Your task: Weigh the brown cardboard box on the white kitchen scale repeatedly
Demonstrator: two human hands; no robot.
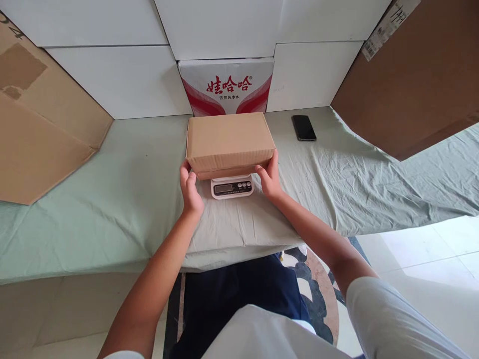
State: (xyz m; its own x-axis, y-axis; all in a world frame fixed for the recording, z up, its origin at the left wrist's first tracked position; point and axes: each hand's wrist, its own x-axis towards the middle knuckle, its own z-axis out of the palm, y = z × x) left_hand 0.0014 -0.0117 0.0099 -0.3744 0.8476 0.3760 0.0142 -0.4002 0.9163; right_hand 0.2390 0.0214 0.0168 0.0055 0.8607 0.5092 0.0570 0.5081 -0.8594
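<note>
A closed brown cardboard box [230,135] is held between my two hands, over a small white kitchen scale [232,188]. My left hand [190,188] grips the box's near left corner, thumb toward the front and the other fingers partly hidden along the side. At the near right corner, my right hand [270,178] does the same, its thumb against the front face. The scale's display and buttons stick out below the box's front edge. Its platform is mostly hidden, so I cannot tell whether the box rests on it.
Behind the box stands a white and red carton [229,87] with Chinese lettering, against white panels [224,30]. A black phone [304,128] lies to the right on the green cloth [142,164]. Large cardboard sheets rise at left [45,119] and right [419,80].
</note>
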